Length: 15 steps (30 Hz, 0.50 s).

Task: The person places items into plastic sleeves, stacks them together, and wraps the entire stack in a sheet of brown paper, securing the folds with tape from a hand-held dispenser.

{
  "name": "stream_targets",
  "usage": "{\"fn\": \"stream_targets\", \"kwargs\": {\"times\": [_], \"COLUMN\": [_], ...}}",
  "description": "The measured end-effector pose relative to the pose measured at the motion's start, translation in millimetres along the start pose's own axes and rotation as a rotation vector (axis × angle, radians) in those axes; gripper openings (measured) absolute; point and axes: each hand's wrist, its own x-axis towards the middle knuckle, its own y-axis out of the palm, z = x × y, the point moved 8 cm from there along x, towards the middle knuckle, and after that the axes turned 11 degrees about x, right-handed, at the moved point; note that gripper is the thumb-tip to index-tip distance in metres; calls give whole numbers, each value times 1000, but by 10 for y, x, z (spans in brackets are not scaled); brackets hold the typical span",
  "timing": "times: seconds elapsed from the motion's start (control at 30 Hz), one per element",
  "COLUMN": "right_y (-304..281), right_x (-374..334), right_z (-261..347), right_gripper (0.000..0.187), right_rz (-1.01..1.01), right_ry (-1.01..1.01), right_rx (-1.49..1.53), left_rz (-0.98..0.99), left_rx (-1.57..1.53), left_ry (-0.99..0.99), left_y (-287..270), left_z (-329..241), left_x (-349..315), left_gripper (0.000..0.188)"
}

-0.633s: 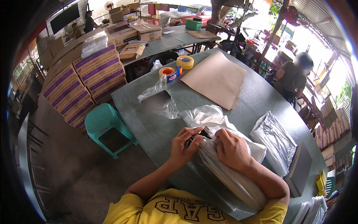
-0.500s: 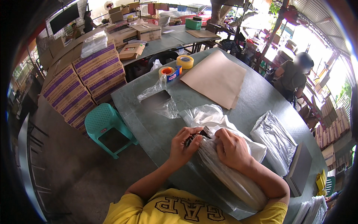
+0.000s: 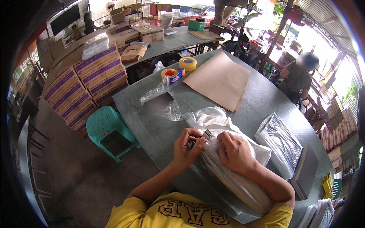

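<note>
Nearer, the right hand (image 3: 236, 152) pinches the slanting plastic bundle (image 3: 232, 180), the left hand (image 3: 185, 150) gripping dark strips (image 3: 207, 133) at its far end.

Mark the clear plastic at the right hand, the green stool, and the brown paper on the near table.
Clear plastic (image 3: 232, 184): head view, on its wrinkled middle.
Green stool (image 3: 100, 121): head view, on the seat.
Brown paper (image 3: 219, 81): head view, mid-sheet.
</note>
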Motion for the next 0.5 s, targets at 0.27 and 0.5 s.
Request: {"fn": "stream_targets", "kwargs": {"times": [0.27, 0.5], "right_y": [-1, -9], "right_x": [3, -6], "right_z": [20, 1], "right_gripper": [21, 19], "right_rz": [4, -12], "right_ry": [7, 6], "right_rx": [1, 10], "left_rz": [-43, -5], "left_rx": [271, 343], "left_ry": [159, 182], "left_y": [-28, -19], "left_z": [-105, -174], "left_x": [2, 15], "left_gripper": [19, 19]}}
